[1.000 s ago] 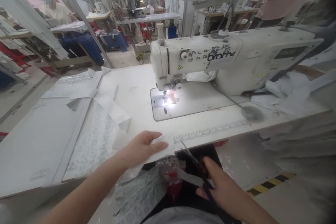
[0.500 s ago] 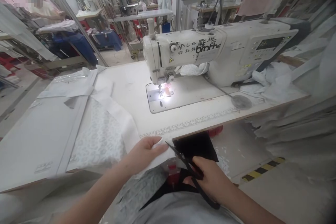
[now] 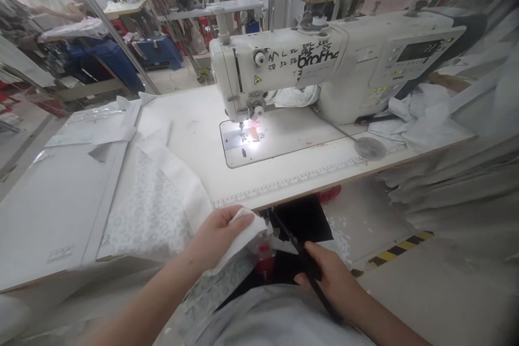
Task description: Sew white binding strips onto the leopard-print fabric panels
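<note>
My left hand (image 3: 219, 232) pinches the edge of a white patterned fabric piece (image 3: 162, 211) that hangs off the front edge of the sewing table (image 3: 203, 140). My right hand (image 3: 328, 275) grips black scissors (image 3: 298, 251) below the table edge, blades pointing up towards the fabric end held by my left hand. A white sewing machine (image 3: 324, 65) stands behind, its needle lamp lit over the needle plate (image 3: 247, 140).
A ruler strip (image 3: 292, 184) runs along the table's front edge. White cloth scraps (image 3: 417, 113) lie at the machine's right. A grey side board (image 3: 52, 200) extends left. Other workers and tables stand behind; yellow-black floor tape (image 3: 393, 251) lies to the right.
Both hands dropped from the table edge towards my lap. The left hand pulled the fabric end down and back; the scissors came up close to it.
</note>
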Demonstrator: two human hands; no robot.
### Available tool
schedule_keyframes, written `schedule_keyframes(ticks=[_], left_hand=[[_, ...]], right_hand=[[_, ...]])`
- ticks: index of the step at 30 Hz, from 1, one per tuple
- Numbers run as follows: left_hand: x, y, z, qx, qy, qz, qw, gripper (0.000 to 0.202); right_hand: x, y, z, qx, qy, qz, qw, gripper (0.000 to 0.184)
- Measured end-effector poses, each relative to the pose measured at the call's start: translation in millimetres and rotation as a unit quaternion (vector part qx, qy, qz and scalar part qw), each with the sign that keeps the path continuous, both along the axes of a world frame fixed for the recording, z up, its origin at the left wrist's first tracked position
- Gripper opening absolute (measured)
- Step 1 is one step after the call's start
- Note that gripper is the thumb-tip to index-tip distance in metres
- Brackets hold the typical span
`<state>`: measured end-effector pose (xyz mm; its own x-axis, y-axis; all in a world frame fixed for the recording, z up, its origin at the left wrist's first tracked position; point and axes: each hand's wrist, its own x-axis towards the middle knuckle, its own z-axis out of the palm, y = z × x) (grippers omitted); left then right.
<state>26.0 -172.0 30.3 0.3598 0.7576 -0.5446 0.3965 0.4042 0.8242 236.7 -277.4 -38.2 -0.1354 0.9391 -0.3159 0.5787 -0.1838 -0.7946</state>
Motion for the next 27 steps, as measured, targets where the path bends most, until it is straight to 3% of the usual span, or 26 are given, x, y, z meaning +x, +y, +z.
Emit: schedule_keyframes(ticks=[3, 7, 18, 27], left_hand=[[-3.1, 0.4, -0.6, 0.005, 0.028, 0.07, 0.997, 0.04], [-3.9, -1.0, -2.8, 0.0, 0.004, 0.101, 0.995, 0.041], [0.7, -8.0, -6.3, 0.011, 0.011, 0.063, 0.998, 0.036], [5.5, -12.3, -1.0, 0.008, 0.02, 0.045, 0.999, 0.035]], right_hand=[[-1.4, -3.7, 2.9, 0.021, -0.038, 0.009, 0.999, 0.025], [-8.9, -0.3, 6.1, 0.034, -0.083, 0.022, 0.996, 0.026], [-14.8, 10.2, 5.1, 0.1, -0.117, 0.022, 0.988, 0.033], [-16.5, 9.4, 4.0, 0.108, -0.138, 0.005, 0.984, 0.031]])
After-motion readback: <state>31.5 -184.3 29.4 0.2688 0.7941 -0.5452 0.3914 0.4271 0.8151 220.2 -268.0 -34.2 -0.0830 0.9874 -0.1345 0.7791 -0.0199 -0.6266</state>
